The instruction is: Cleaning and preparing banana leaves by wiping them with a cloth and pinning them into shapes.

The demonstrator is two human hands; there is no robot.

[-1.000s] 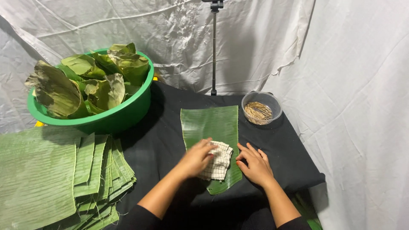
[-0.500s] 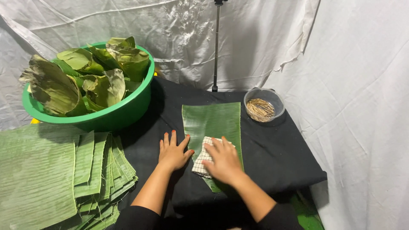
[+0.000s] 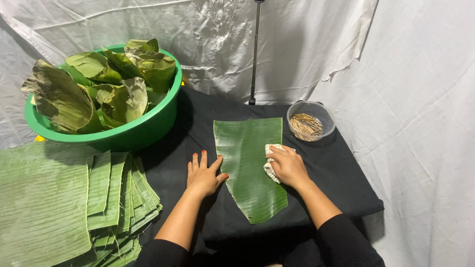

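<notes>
Here, a banana leaf piece point(image 3: 251, 165) lies flat on the black table point(image 3: 341, 168). The right hand point(image 3: 287, 165) grips a folded cloth point(image 3: 271, 159) at its right edge; the left hand point(image 3: 204, 175), open-palmed, pins the left edge. Steady pinning likely prevents tearing.

A flat green banana leaf point(image 3: 250, 165) on black cloth, a white cloth point(image 3: 270, 158) at its right edge.
</notes>
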